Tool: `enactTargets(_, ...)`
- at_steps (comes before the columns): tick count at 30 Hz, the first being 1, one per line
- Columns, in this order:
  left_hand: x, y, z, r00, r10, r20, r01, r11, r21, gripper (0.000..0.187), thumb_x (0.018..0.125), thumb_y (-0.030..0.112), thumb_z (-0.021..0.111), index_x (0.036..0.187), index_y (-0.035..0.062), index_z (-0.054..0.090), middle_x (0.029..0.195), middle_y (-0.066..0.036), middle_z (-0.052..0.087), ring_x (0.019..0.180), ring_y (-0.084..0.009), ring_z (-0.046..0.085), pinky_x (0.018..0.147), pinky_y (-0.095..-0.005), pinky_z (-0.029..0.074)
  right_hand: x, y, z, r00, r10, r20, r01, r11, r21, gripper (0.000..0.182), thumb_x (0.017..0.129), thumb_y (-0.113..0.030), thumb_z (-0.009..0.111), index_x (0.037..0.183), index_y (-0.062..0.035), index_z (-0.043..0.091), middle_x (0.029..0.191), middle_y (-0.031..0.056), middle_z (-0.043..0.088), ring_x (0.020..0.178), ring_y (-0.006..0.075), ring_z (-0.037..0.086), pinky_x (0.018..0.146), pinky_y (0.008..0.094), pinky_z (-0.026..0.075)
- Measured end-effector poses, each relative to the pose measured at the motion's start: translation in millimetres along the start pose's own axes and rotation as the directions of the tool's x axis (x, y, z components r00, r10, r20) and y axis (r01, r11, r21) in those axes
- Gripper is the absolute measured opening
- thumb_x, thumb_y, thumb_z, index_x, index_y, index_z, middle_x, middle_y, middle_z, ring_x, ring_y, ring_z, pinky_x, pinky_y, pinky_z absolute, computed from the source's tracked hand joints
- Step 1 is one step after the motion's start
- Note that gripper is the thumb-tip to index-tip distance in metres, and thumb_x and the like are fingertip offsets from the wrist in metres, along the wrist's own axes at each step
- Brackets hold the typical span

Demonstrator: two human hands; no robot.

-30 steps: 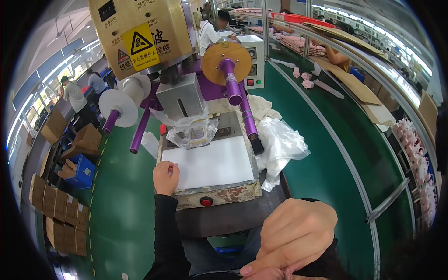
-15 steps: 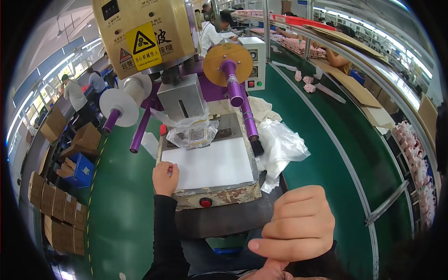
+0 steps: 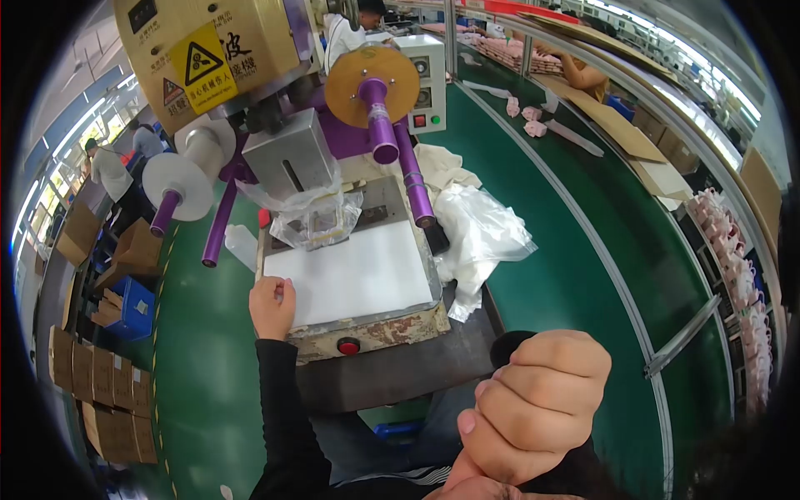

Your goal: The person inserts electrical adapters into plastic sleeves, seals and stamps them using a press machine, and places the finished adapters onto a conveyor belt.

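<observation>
My left hand [image 3: 272,307] rests with curled fingers on the front left corner of the white plate [image 3: 354,279] of the press machine. A clear plastic bag [image 3: 312,218] with a small item inside lies under the grey metal press head [image 3: 287,158]. My right hand [image 3: 533,408] is a closed fist held low and close to the camera, away from the machine; nothing shows in it. A red button [image 3: 348,347] sits on the machine's front edge, between my hands.
The gold machine body [image 3: 208,50] carries a yellow warning label. Purple rods and a gold disc [image 3: 371,79] stick out over the plate. Loose plastic bags [image 3: 475,233] lie right of it. A green conveyor [image 3: 575,250] runs past. Cardboard boxes [image 3: 92,375] lie left; other people work behind.
My right fist has turned and tightened, staying low near the camera. The view has shifted slightly left and down. My left hand stays on the plate corner.
</observation>
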State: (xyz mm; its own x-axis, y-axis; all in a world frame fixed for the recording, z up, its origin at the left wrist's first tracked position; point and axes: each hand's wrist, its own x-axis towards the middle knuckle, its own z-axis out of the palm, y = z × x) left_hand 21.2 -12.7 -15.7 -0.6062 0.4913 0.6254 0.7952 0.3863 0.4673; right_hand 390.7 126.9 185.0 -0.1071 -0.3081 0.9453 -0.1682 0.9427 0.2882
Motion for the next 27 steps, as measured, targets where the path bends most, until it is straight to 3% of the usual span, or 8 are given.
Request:
enactTargets(2,-1.1,1.6,0.4,1.000,-0.001,-0.003,0.001,1.000,0.005,0.018,0.087,0.015,0.072,0.078,0.0042,0.062,0.076,-0.009,0.062,0.072,-0.0303,0.060,0.068,-0.0425,0.045,3.7,5.4,3.7,1.000,-0.021,0.012,0.021,1.000,-0.003,0.011,0.072,-0.016,0.071,0.072,-0.0129,0.061,0.066,-0.0004,0.058,0.052,0.0147,0.052,0.049,0.0304,0.042)
enactTargets(5,-0.1,2.2,1.3,1.000,0.011,-0.012,-0.011,1.000,0.003,0.018,0.088,0.014,0.072,0.077,0.0038,0.062,0.076,-0.010,0.062,0.072,-0.0301,0.060,0.067,-0.0421,0.045,16.3,16.7,22.0,0.916,-0.113,-0.385,0.012,0.967,-0.254,0.011,0.075,-0.016,0.064,0.073,-0.0066,0.058,0.061,-0.0009,0.051,0.049,0.0123,0.047,0.046,0.0262,0.032)
enactTargets(6,-0.7,1.9,3.2,0.999,0.036,-0.025,-0.036,0.999,-0.009,0.017,0.088,0.013,0.072,0.078,0.0030,0.062,0.075,-0.009,0.060,0.069,-0.0273,0.058,0.065,-0.0398,0.045,14.3,20.6,20.7,0.922,-0.107,-0.372,0.009,0.967,-0.255,0.011,0.075,-0.016,0.064,0.073,-0.0066,0.058,0.061,-0.0009,0.051,0.049,0.0123,0.047,0.046,0.0262,0.032)
enactTargets(9,1.5,-1.4,2.9,0.995,0.083,-0.057,-0.085,0.996,-0.035,0.016,0.089,0.010,0.071,0.080,0.0016,0.061,0.072,-0.009,0.057,0.063,-0.0216,0.054,0.060,-0.0352,0.043,3.8,30.5,16.7,0.905,-0.295,-0.307,0.112,0.860,-0.498,0.013,0.068,-0.018,0.059,0.067,-0.0081,0.052,0.058,-0.0006,0.049,0.047,0.0120,0.045,0.047,0.0258,0.032)
enactTargets(12,0.4,-1.0,1.0,1.000,-0.010,0.004,0.010,1.000,-0.007,0.018,0.089,0.013,0.071,0.078,0.0027,0.062,0.076,-0.010,0.061,0.070,-0.0284,0.059,0.067,-0.0405,0.045,6.5,27.2,16.1,0.918,-0.256,-0.301,0.065,0.850,-0.523,0.014,0.070,-0.021,0.059,0.066,-0.0092,0.052,0.057,-0.0015,0.049,0.047,0.0118,0.045,0.048,0.0253,0.032)
enactTargets(18,0.4,0.6,0.4,0.999,-0.044,0.012,0.044,0.999,-0.030,0.018,0.089,0.013,0.072,0.079,0.0024,0.062,0.076,-0.010,0.061,0.070,-0.0274,0.058,0.067,-0.0402,0.045,1.4,9.9,14.5,0.920,-0.226,-0.321,0.044,0.872,-0.487,0.020,0.073,-0.028,0.056,0.062,-0.0116,0.050,0.055,-0.0034,0.046,0.047,0.0110,0.044,0.051,0.0242,0.033)
enactTargets(25,0.3,-0.1,-0.5,1.000,-0.028,0.006,0.028,0.999,-0.016,0.018,0.089,0.014,0.071,0.079,0.0028,0.062,0.078,-0.009,0.061,0.071,-0.0271,0.058,0.067,-0.0402,0.045,2.8,6.2,34.6,0.838,-0.231,-0.495,-0.145,0.780,-0.609,0.024,0.074,-0.033,0.052,0.062,-0.0122,0.050,0.056,-0.0043,0.045,0.047,0.0097,0.044,0.052,0.0244,0.034)
enactTargets(27,0.8,0.5,-1.0,1.000,-0.019,0.013,0.020,1.000,-0.016,0.018,0.089,0.014,0.072,0.079,0.0029,0.062,0.077,-0.009,0.061,0.071,-0.0272,0.058,0.067,-0.0403,0.045,5.1,3.9,33.8,0.850,-0.224,-0.477,-0.140,0.777,-0.614,0.023,0.074,-0.032,0.053,0.062,-0.0123,0.050,0.056,-0.0040,0.045,0.047,0.0102,0.044,0.051,0.0245,0.034)
